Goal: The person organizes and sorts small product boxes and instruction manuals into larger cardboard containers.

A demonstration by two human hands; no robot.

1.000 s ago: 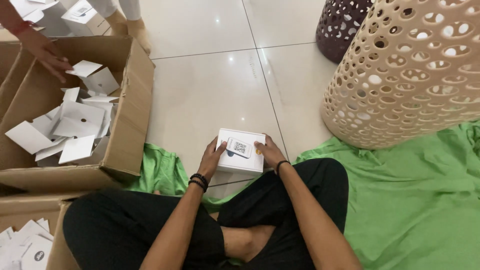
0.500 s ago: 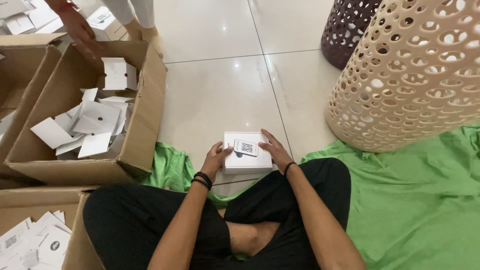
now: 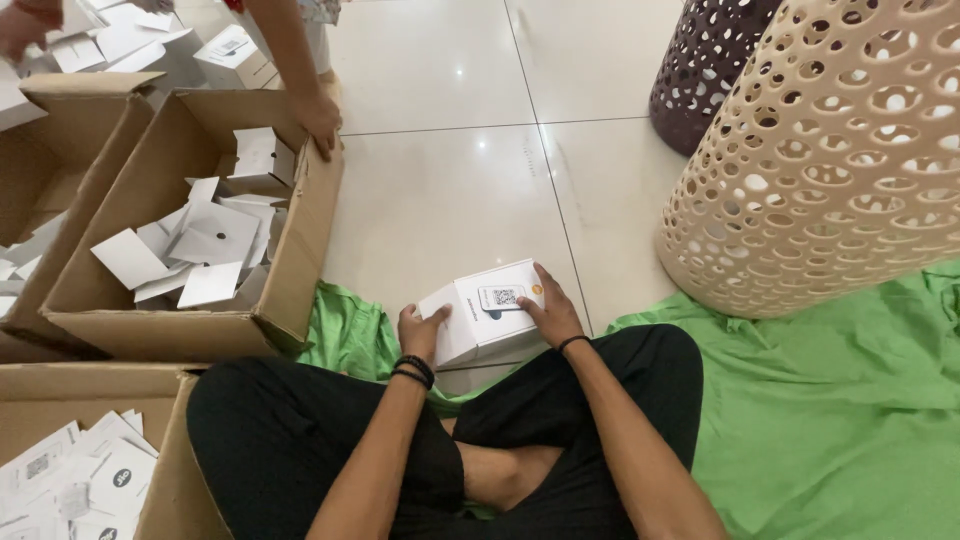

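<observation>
Person sitting cross-legged on floor (image 3: 440,190), holding small white box (image 3: 487,312) tilted just above the tiles in front of knees: left hand (image 3: 421,331) curling round its near-left corner, right hand (image 3: 548,308) lying flat on top w/ fingers spread. Grip's looking loose, so box could be slipping off & dropping on a corner. Open cardboard carton (image 3: 300,250) to the left is holding loose white cards & a folded insert, another person's hand (image 3: 320,120) resting on its rim; nearer carton (image 3: 170,480) is holding printed cards.
</observation>
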